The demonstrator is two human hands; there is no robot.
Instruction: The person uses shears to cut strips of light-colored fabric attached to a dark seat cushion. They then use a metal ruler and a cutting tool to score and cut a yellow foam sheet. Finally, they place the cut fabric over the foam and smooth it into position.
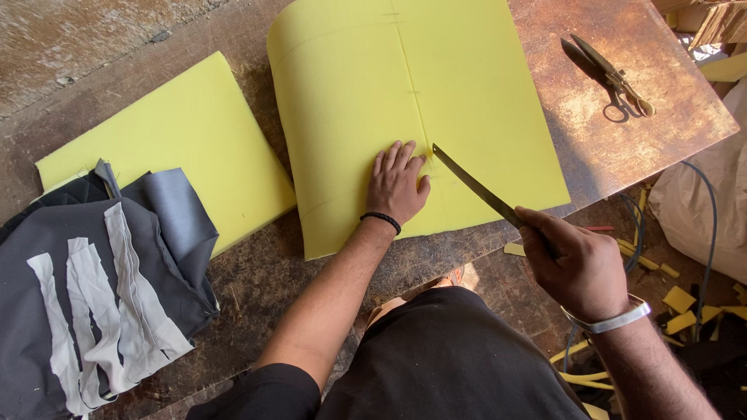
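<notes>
- Foam (467, 101) lies on the bench (607, 155); left hand (398, 187) pressed flat on it, open, gripping nothing.
- Right hand (580, 268) closed around the knife (476, 187), tip at the foam beside the left thumb.
- Blade could likely slip and nick that thumb.

free: bare table (576, 148) right of foam sheet (467, 93) — blocked: scissors (615, 78) far right, fabric pile (101, 288) left

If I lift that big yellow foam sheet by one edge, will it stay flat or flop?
The large yellow foam sheet probably flops: its far edge already curls off the worn wooden table. It looks light for its size, so it may slide when pushed; the left hand is pressing it flat beside the long metal blade.
</notes>
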